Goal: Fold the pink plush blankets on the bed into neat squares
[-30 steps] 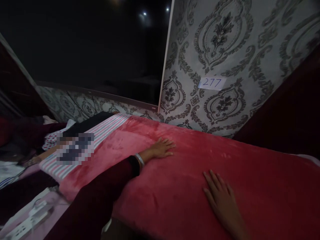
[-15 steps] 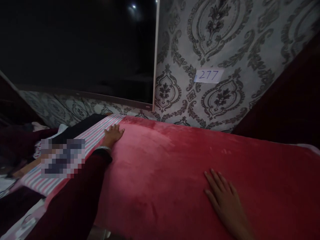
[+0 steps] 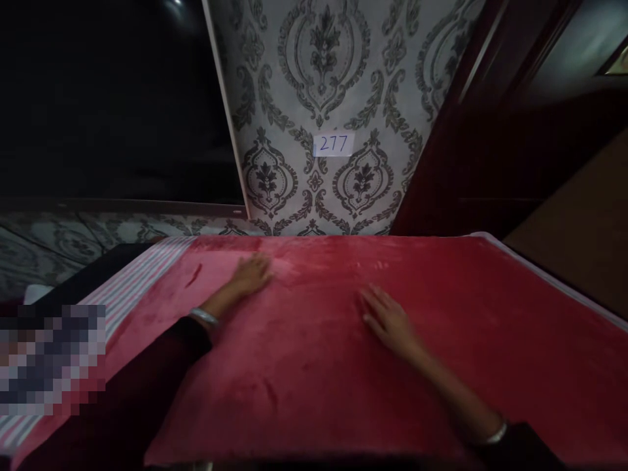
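A: Where is the red plush blanket (image 3: 314,373)?
B: Spread wide across the middle, its far edge running along the patterned wallpaper (image 3: 324,85), below a paper slip (image 3: 333,144) reading "277".
A: How does it look?
B: Paler and pinkish at left, deeper red at right, with mottled nap and a dark, short mark near the middle of the near side. A pale trim (image 3: 549,278) follows the right edge; a striped band (image 3: 147,275) in pink, grey and white runs down the left.
A: And the fingers?
B: The left hand (image 3: 252,273) reaches over the far left part, fingers outstretched and fairly close together. The right hand (image 3: 390,322) is nearer, fingers extended and slightly apart. Both are blurred, so I can't tell how firmly they touch.
A: What's hard to see?
B: Pixelation covers part of the striped band, and the large dark screen (image 3: 108,111) is cut off at left.
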